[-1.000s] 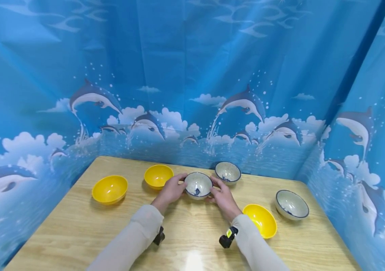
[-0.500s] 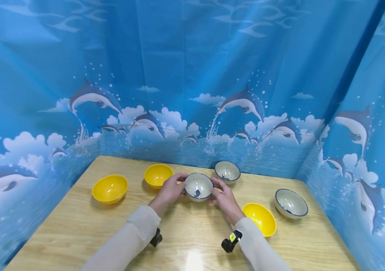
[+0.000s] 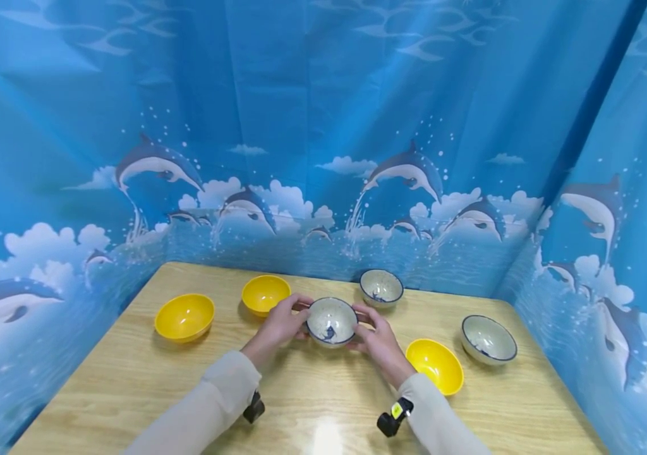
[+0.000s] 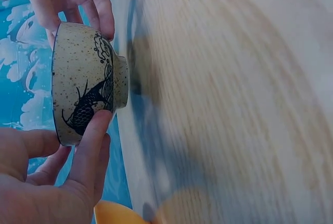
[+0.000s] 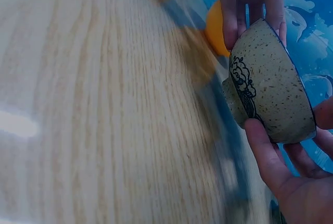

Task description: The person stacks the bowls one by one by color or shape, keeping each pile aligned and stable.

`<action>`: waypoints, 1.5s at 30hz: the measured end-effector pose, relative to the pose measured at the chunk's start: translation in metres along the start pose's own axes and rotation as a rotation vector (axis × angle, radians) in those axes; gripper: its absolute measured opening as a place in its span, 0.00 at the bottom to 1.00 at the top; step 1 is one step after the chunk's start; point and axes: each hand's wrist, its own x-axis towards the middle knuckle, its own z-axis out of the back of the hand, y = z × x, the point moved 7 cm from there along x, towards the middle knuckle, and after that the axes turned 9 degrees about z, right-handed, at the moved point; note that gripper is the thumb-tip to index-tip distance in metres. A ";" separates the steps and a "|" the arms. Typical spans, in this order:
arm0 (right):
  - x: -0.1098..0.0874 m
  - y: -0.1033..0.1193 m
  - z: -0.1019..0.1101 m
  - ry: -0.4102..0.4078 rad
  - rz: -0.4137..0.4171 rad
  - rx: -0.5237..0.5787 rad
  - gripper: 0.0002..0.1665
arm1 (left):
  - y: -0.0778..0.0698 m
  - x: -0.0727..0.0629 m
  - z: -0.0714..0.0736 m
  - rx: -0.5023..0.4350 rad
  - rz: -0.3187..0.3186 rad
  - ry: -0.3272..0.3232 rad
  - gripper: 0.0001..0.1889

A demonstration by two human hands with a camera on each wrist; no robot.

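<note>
Between both hands is a speckled grey ceramic bowl (image 3: pixel 332 319) with a dark blue rim, held upright. Its outside carries a dark fish-and-wave drawing, plain in the left wrist view on the bowl (image 4: pixel 86 83). My left hand (image 3: pixel 282 323) grips the bowl's left side, fingers and thumb at the rim and wall. On the opposite side, my right hand (image 3: pixel 377 338) pinches it the same way. A gap with a shadow shows between the bowl's foot and the tabletop in the right wrist view, where the bowl (image 5: pixel 276 88) tilts slightly.
Two yellow bowls (image 3: pixel 184 318) stand at the left of the wooden table (image 3: pixel 130 392); another yellow bowl (image 3: pixel 436 366) sits beside my right forearm. One grey bowl (image 3: pixel 381 288) is at the back edge, a second grey bowl (image 3: pixel 489 340) at the right. A dolphin-print curtain (image 3: pixel 278 126) hangs behind.
Both hands have brought the held grey bowl slightly toward me, away from the grey bowl at the back. The other bowls have stayed in place.
</note>
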 end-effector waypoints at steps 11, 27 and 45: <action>-0.016 0.000 -0.005 0.035 -0.026 0.025 0.30 | 0.005 -0.012 0.006 0.009 0.004 -0.006 0.12; -0.043 0.001 -0.014 0.105 -0.046 0.042 0.31 | 0.014 -0.036 0.013 -0.019 -0.005 0.029 0.10; -0.071 -0.004 -0.034 0.140 -0.049 0.097 0.34 | 0.033 -0.060 0.027 0.025 0.070 0.036 0.08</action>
